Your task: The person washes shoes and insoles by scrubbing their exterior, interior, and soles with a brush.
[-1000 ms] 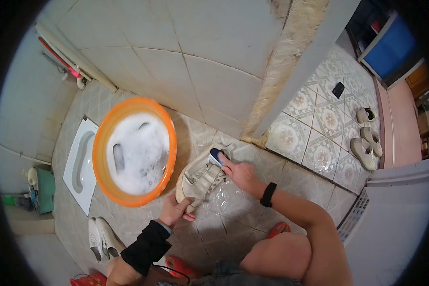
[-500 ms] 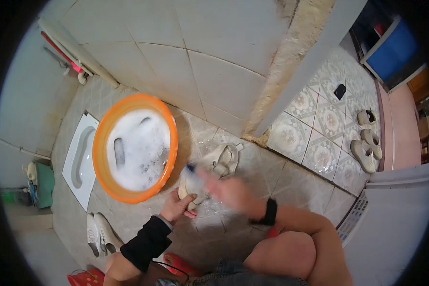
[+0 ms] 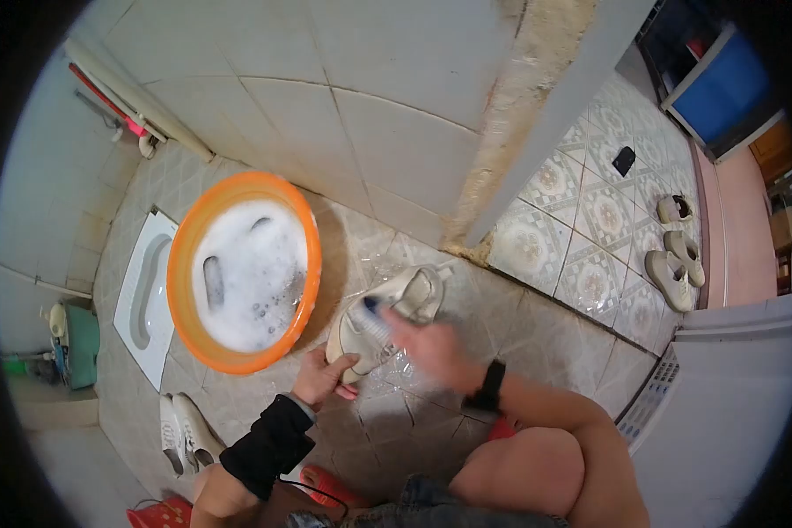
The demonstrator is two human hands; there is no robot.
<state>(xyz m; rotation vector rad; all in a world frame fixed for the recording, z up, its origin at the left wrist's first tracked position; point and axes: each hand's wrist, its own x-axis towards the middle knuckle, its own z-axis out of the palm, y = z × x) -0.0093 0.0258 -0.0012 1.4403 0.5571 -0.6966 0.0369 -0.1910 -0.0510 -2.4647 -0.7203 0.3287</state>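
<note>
A wet white shoe (image 3: 352, 341) rests on the tiled floor, its toe toward me and its opening at the far end. My left hand (image 3: 319, 376) grips the toe, thumb on top and fingers under the sole. My right hand (image 3: 433, 352), blurred by motion, is closed on a scrubbing brush (image 3: 374, 319) with a dark blue back and pale bristles. The bristles lie against the upper of the shoe near the laces. Left of the shoe stands an orange basin (image 3: 304, 304) full of suds, with dark shoe openings showing through the foam.
A white squat toilet (image 3: 146, 304) lies left of the basin. A pair of white shoes (image 3: 189, 431) stands at lower left. More shoes (image 3: 673, 280) and a black flat object (image 3: 624, 162) lie beyond the doorway. A white appliance (image 3: 722, 396) stands at right.
My right hand has shifted slightly right with the brush, uncovering more of the shoe's upper. My left hand keeps its grip on the toe. The whole view has shifted slightly.
</note>
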